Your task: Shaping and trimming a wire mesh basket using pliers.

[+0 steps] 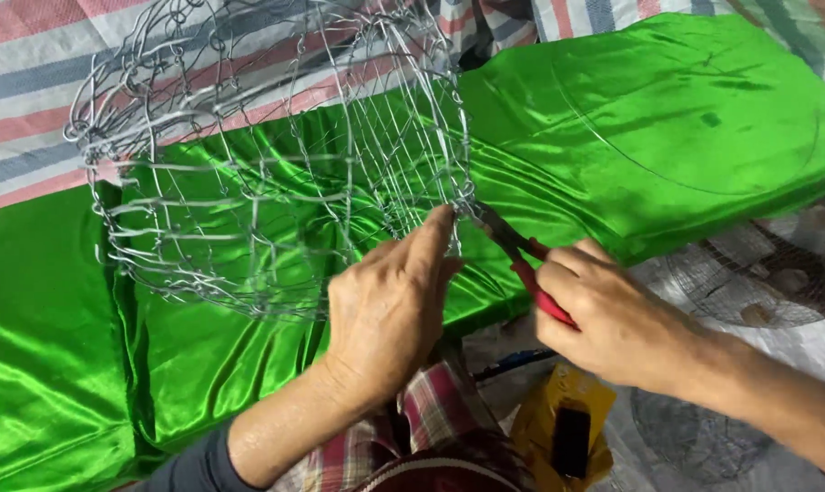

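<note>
In the head view, a round wire frame (276,155) of bent, crossing wires stands tilted over a sheet of shiny green satin (667,118), which is spread in folds across a striped mat (30,82) in pink, grey and white. The frame fills the upper left of the picture, its lower rim low over the satin and its right edge reaching down to the middle, where both hands meet. The left hand (390,305) comes up from the bottom, back toward the camera, with its fingers curled closed on the frame's lower right edge and the index finger stretched up along the wire. The right hand (604,319) comes in from the right and is closed around the red handles of a pair of pliers (522,260). The pliers point up and left, and their dark tip sits at the wire just beside the left fingertip; whether the tip actually bites the wire cannot be told. Below the hands a plaid cloth (431,419) covers the person's lap, and a yellow packet (563,424) with a dark window lies just right of it. On the floor at the right lie two round mesh pieces (758,273), one near the satin's edge and one lower down.
</note>
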